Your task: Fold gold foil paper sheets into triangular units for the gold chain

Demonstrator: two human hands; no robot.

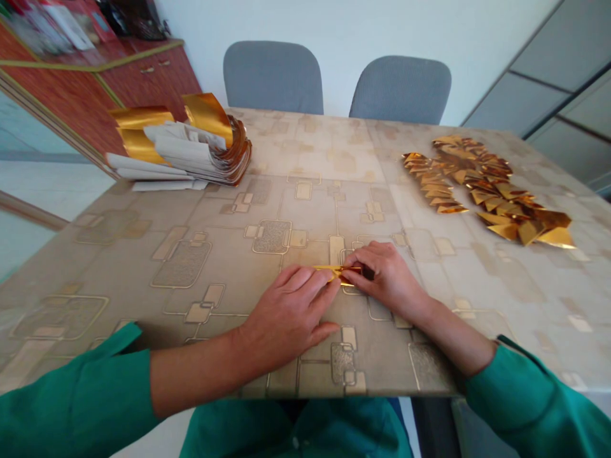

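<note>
A narrow folded strip of gold foil paper [337,273] lies on the patterned tabletop [119,273], just in front of me. My left hand [286,312] rests on the table with its fingertips against the strip's left part. My right hand [386,280] pinches the strip's right part between thumb and fingers, hiding its end. Far left stands a stack of gold-backed paper strips [191,143], their ends curling up. To the right lie rows of folded gold foil triangles [491,187], interlocked in a long curved chain.
Two grey upholstered chairs [273,76] stand beyond the far table edge. A red-brown wooden cabinet [147,76] with items on top stands at the back left. Grey panels [539,83] line the right wall. Green sleeves [71,401] cover both my forearms' upper ends.
</note>
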